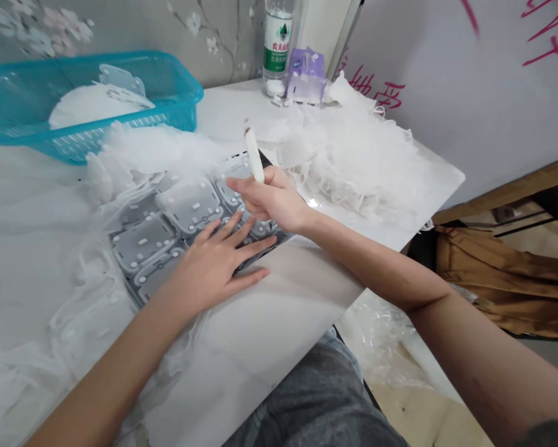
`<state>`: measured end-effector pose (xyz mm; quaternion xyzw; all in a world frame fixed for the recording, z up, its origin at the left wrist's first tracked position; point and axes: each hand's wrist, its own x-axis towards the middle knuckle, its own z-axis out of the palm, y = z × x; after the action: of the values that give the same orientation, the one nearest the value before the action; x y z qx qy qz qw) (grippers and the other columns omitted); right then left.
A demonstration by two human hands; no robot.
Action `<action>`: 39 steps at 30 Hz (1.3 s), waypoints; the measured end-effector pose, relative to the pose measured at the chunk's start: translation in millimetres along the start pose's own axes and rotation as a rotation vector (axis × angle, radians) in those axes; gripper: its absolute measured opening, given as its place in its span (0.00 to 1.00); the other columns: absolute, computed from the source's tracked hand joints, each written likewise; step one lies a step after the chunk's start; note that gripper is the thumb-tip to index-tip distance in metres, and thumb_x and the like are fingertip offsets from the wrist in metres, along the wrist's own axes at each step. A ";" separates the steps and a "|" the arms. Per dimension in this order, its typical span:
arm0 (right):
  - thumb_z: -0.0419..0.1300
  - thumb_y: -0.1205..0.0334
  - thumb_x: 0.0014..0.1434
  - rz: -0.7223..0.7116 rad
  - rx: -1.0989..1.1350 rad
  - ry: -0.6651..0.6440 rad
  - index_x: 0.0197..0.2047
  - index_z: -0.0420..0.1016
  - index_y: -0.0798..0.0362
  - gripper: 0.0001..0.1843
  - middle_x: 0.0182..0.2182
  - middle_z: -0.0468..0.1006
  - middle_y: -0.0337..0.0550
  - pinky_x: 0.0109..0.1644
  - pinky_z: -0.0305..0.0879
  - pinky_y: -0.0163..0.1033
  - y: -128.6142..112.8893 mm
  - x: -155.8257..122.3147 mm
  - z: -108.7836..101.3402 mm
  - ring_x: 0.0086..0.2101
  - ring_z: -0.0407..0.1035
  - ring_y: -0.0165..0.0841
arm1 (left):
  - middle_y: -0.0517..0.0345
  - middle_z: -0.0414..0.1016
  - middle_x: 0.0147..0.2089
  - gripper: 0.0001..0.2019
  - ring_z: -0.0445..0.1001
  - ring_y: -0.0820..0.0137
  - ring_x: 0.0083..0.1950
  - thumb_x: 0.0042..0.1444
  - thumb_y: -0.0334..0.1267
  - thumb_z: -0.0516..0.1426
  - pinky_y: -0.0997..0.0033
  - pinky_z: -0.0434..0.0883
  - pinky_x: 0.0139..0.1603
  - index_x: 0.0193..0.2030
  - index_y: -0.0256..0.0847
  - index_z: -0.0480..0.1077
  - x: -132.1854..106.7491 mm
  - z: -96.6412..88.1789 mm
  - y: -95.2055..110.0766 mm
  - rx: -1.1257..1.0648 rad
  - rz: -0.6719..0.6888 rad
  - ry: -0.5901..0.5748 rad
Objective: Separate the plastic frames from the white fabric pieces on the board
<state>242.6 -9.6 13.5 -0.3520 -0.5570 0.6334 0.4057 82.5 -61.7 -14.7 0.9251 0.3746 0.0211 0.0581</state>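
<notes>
My left hand (211, 267) lies flat with spread fingers on a grey moulded sheet of rounded rectangular plastic pads (143, 245), holding nothing. My right hand (272, 198) hovers just above the far end of that sheet, its fingers curled around a white pen-like stick (255, 155) that points upward with a dark tip. Heaps of white gauzy netting (353, 161) lie beyond the sheet, and more of the sheer white fabric (41, 298) spreads to its left. The sheet's far edge is partly covered by netting.
A teal plastic basket (176, 105) holding white pieces stands at the back left of the white table (269, 335). A water bottle (277, 43) and a purple packet (306, 77) stand at the far edge. Plastic film (376, 347) and brown cloth (503, 279) lie below the right edge.
</notes>
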 end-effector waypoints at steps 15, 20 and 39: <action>0.64 0.53 0.56 -0.001 -0.004 -0.067 0.15 0.48 0.51 0.31 0.14 0.45 0.28 0.17 0.56 0.28 -3.4 0.2 -1.0 0.14 0.48 0.20 | 0.50 0.52 0.72 0.27 0.54 0.51 0.70 0.64 0.60 0.43 0.46 0.53 0.66 0.66 0.57 0.60 0.7 0.3 0.5 0.007 -0.011 -0.010; 0.63 0.54 0.57 -0.008 -0.005 -0.062 0.15 0.47 0.50 0.31 0.14 0.44 0.29 0.19 0.60 0.28 -4.2 -2.0 0.6 0.15 0.51 0.21 | 0.50 0.53 0.72 0.27 0.53 0.51 0.71 0.64 0.59 0.43 0.47 0.53 0.66 0.66 0.56 0.60 -0.4 0.9 -0.5 0.003 -0.007 -0.001; 0.61 0.55 0.59 -0.044 -0.128 -0.086 0.14 0.48 0.51 0.30 0.12 0.49 0.30 0.20 0.54 0.29 -0.7 -3.2 1.9 0.16 0.52 0.21 | 0.48 0.59 0.68 0.27 0.57 0.53 0.68 0.64 0.58 0.45 0.48 0.54 0.65 0.66 0.51 0.62 0.3 0.3 -1.3 -0.038 0.031 0.048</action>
<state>242.4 -13.3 14.4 -0.3372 -0.6208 0.6021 0.3719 81.9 -60.6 -15.2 0.9288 0.3609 0.0515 0.0661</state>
